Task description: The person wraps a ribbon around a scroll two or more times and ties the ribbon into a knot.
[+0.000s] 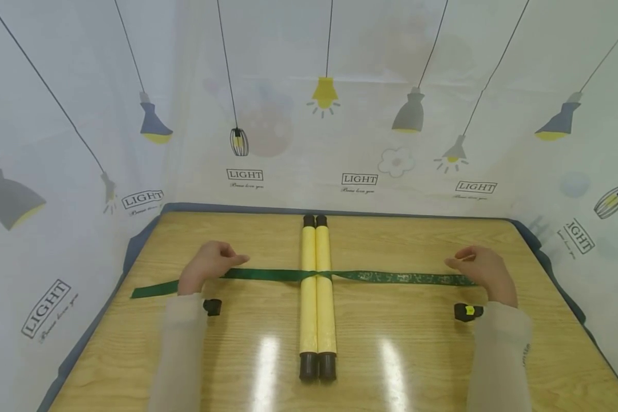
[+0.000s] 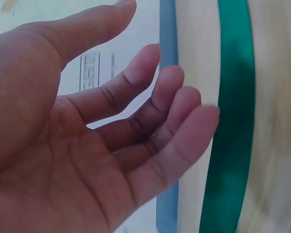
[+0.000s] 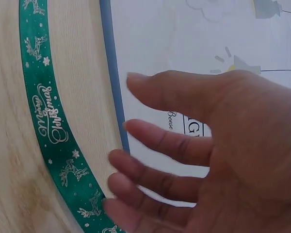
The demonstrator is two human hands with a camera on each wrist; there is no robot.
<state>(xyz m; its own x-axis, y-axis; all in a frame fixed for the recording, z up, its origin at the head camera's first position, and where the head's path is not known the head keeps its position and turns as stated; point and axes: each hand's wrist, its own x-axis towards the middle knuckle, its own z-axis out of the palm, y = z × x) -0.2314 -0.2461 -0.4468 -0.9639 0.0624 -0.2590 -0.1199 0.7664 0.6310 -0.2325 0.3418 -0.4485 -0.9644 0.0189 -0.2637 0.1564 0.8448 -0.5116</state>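
Two yellow tubes with dark brown end caps, a left tube [image 1: 309, 315] and a right tube [image 1: 327, 315], lie side by side on the table. A green ribbon [image 1: 268, 275] crosses them near their upper middle, with a twist or crossing over the tubes. Its right length [image 3: 49, 111] carries silvery reindeer and lettering; its left length [image 2: 235, 111] is plain. My left hand [image 1: 208, 265] hovers by the left length, fingers loosely bent and holding nothing. Above the right length, my right hand [image 1: 484, 272] is likewise empty, its fingers relaxed and apart.
The wooden table [image 1: 391, 326] has a blue-grey edge [image 1: 417, 216]. A white backdrop [image 1: 288, 46] printed with lamps stands around it. Small black devices show beside both wrists, a left one [image 1: 213, 307] and a right one [image 1: 466, 312].
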